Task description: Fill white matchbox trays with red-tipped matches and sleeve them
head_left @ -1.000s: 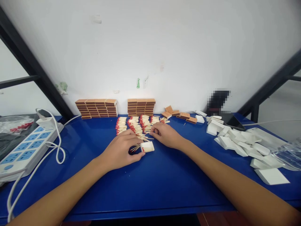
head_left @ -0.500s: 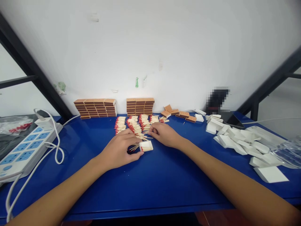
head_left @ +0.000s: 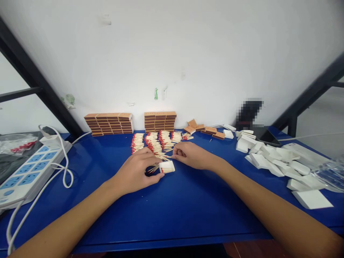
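My left hand (head_left: 139, 170) grips a small white matchbox tray (head_left: 168, 165) between thumb and fingers, on the blue table. A few matches lie along the tray's near side. My right hand (head_left: 188, 154) is just right of the match piles, its thumb and forefinger pinched on the end of a match (head_left: 168, 156). Red-tipped matches (head_left: 153, 142) lie in several heaps beyond both hands. Some loose matches (head_left: 153, 168) rest under the arch of my left hand, partly hidden by it.
Stacked matchboxes (head_left: 109, 123) and a second stack (head_left: 160, 122) stand against the wall. Loose matchbox sleeves (head_left: 210, 130) lie right of them. White trays (head_left: 266, 156) are heaped at the right, near a dark phone (head_left: 266, 137). A power strip (head_left: 34, 166) with cables sits at the left.
My right hand has drawn slightly to the right, away from the match heaps. My left hand and the tray stay in place.
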Demonstrator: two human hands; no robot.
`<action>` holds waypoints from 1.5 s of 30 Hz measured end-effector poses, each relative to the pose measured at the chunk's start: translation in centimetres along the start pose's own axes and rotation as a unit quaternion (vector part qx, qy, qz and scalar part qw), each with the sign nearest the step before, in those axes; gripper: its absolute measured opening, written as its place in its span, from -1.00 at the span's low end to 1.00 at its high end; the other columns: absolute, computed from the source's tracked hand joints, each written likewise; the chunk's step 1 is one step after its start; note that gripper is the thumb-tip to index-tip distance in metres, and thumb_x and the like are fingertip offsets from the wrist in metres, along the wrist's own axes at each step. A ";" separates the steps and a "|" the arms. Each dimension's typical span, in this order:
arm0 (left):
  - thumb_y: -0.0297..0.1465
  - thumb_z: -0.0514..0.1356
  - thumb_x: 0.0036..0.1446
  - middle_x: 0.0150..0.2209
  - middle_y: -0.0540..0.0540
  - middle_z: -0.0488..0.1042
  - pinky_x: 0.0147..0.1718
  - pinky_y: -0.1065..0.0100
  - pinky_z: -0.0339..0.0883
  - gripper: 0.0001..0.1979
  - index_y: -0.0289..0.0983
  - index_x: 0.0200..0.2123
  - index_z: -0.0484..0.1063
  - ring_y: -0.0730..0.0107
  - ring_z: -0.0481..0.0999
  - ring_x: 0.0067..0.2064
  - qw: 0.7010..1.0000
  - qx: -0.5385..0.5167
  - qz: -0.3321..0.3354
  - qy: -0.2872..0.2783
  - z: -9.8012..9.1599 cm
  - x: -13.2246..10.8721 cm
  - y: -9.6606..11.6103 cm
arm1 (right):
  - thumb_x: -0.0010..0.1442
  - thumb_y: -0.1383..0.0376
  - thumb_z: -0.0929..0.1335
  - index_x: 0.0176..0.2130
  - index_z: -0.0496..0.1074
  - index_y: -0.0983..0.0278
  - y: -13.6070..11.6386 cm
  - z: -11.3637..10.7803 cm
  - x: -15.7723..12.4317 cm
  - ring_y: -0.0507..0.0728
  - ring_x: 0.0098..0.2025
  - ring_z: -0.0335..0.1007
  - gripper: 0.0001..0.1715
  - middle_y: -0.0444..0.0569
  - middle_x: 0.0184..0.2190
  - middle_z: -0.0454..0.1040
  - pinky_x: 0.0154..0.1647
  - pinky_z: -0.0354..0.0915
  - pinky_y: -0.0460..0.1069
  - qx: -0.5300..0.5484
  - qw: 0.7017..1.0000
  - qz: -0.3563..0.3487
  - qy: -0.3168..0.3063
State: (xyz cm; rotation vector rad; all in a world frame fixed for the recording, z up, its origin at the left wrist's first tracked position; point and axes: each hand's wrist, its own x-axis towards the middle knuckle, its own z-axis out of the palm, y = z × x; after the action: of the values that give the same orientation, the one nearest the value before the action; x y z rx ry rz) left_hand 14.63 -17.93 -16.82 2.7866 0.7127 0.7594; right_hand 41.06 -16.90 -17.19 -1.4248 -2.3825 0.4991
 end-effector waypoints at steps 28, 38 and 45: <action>-0.34 0.35 0.21 -0.31 -0.10 0.58 -0.22 0.22 0.40 -0.82 -0.21 -0.12 0.59 0.19 0.48 -0.19 1.000 0.003 -0.002 0.000 0.0 0.0 -0.1 | 0.39 0.37 0.31 -0.25 0.41 0.25 -3.8 -0.4 -1.7 0.12 -0.22 0.39 -0.88 0.00 -0.20 0.55 -0.21 0.21 -0.02 0.008 0.996 -0.064 -0.066; -0.32 0.35 0.23 -0.33 -0.09 0.58 -0.23 0.22 0.39 -0.81 -0.22 -0.10 0.59 0.20 0.47 -0.21 1.000 0.003 0.003 0.008 0.0 0.0 0.0 | 0.37 0.35 0.33 -0.13 0.49 0.28 0.3 -0.3 0.0 0.10 -0.27 0.34 -0.88 -0.04 -0.33 0.47 -0.22 0.19 -0.02 -0.018 0.997 -0.050 0.060; -0.32 0.36 0.22 -0.30 -0.09 0.59 -0.17 0.20 0.41 -0.78 -0.25 -0.09 0.59 0.20 0.47 -0.18 1.000 0.006 0.006 0.015 0.0 -0.1 -0.1 | 0.37 0.36 0.33 -0.15 0.51 0.28 1.9 0.9 0.6 0.08 -0.27 0.33 -0.87 -0.03 -0.28 0.46 -0.23 0.19 -0.04 -0.030 0.997 -0.049 0.053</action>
State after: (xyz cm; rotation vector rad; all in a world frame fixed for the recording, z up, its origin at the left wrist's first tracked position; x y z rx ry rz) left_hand 14.55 -17.86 -16.92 2.7972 0.7089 0.8034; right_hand 41.87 -15.61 -18.81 -1.3179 -2.3867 0.3224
